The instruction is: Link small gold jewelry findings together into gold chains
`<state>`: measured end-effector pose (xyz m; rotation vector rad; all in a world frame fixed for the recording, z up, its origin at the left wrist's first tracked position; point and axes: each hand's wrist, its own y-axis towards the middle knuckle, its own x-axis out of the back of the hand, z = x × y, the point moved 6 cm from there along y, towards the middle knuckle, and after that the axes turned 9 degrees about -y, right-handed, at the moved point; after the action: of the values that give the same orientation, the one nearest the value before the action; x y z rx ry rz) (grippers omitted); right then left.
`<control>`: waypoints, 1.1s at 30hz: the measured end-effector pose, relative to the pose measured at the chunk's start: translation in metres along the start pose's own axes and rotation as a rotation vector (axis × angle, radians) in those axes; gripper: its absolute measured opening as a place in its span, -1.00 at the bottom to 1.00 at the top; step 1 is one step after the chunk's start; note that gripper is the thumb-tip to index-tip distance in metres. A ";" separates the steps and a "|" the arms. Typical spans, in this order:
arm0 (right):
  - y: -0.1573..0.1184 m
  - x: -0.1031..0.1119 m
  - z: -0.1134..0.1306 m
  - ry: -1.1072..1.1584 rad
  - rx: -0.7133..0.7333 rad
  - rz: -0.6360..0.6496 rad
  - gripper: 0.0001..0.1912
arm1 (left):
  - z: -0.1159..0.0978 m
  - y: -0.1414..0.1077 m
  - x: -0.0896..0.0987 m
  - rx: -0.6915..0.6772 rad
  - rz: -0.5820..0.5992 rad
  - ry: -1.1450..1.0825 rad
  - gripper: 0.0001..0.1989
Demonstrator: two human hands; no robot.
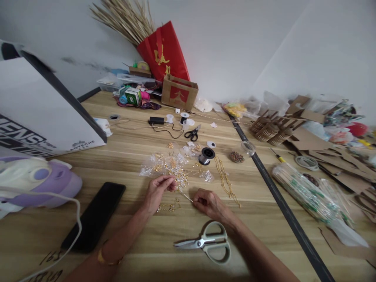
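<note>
My right hand [208, 202] is closed around one end of a thin, pale, rod-like piece [187, 197], which slants up and left toward my other hand. Thumb and fingers of my left hand [158, 190] are pinched together at the edge of a pile of gold and clear beads [181, 178]; whatever they hold is too small to make out. Just below the left fingers lies a short gold chain with beads [167, 207]. A longer gold chain [225, 180] stretches beyond my right hand. Large scissors [205, 243] with pale handles rest partly open near me.
A spool of silvery wire [206, 156] stands behind the beads, with small black scissors [192, 133] farther back. At left are a black phone [95, 217], a purple-and-white appliance [55, 182] with its cord, and a big box [44, 105]. Packaged sticks [305, 192] lie right.
</note>
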<state>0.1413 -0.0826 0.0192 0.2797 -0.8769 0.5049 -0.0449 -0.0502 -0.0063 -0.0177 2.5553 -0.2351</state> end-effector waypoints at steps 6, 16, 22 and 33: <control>-0.001 -0.001 -0.001 -0.001 0.001 0.005 -0.88 | -0.004 -0.001 0.000 -0.028 -0.002 0.104 -0.73; -0.001 0.004 0.004 -0.002 -0.025 0.057 -0.88 | -0.010 -0.001 -0.004 -0.038 -0.028 0.218 -0.70; -0.002 0.005 0.004 -0.002 -0.046 0.076 -0.89 | -0.006 0.000 0.000 -0.026 -0.044 0.241 -0.67; -0.006 0.003 -0.007 0.066 -0.088 0.074 -0.90 | -0.007 0.002 0.005 -0.067 -0.089 0.225 -0.69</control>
<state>0.1503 -0.0834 0.0168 0.1504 -0.8453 0.5397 -0.0529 -0.0470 -0.0035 -0.1374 2.7894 -0.1950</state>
